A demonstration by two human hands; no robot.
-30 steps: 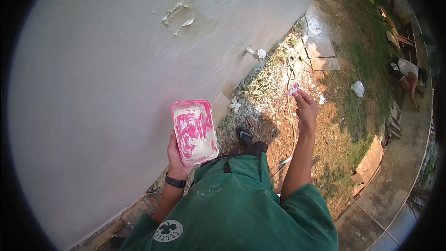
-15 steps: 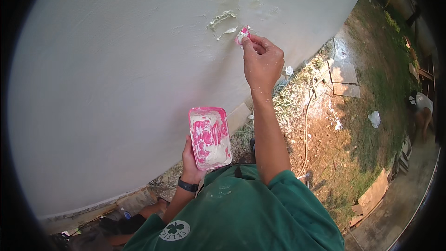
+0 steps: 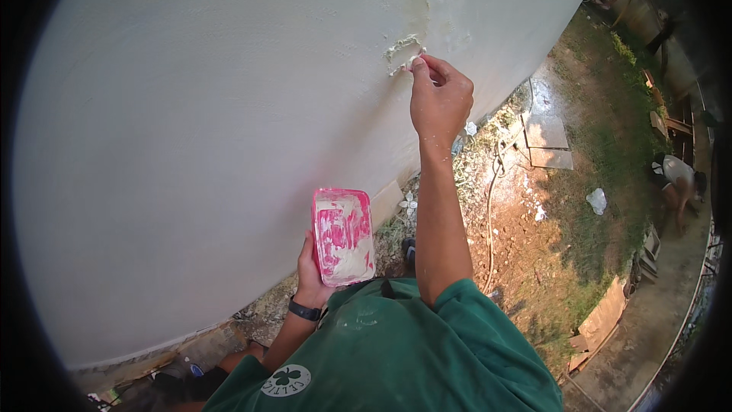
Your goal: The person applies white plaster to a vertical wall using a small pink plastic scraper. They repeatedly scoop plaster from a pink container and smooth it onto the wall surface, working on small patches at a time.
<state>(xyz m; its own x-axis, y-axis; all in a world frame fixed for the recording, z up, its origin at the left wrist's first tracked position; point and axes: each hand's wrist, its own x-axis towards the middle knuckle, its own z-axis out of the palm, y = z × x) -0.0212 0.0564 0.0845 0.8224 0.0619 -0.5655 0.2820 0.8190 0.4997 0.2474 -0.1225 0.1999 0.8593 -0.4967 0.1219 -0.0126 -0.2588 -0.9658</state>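
Note:
My right hand (image 3: 442, 99) pinches a small pink scraper (image 3: 414, 63), mostly hidden by putty and my fingers. Its edge meets the pale wall (image 3: 191, 107) at a rough patch of wet white putty (image 3: 402, 47). Lower down, my left hand (image 3: 311, 275) holds a pink rectangular tray (image 3: 316, 217) from its left side and underneath. White putty coats much of the tray's inside, with pink plastic showing through. The tray is tilted so that its inside faces me, apart from the wall.
Right of the wall lie flat boards (image 3: 547, 133), a hose (image 3: 492, 214) and a crumpled white plastic piece (image 3: 597, 201) on dirt and grass. Another person (image 3: 677, 179) bends over at the far right. A second person's limbs (image 3: 236, 358) show at the lower left by the wall's base.
My right hand has brought the scraper onto the putty patch, and the ridge there is reshaped. The view has shifted slightly; my left hand still holds the tray.

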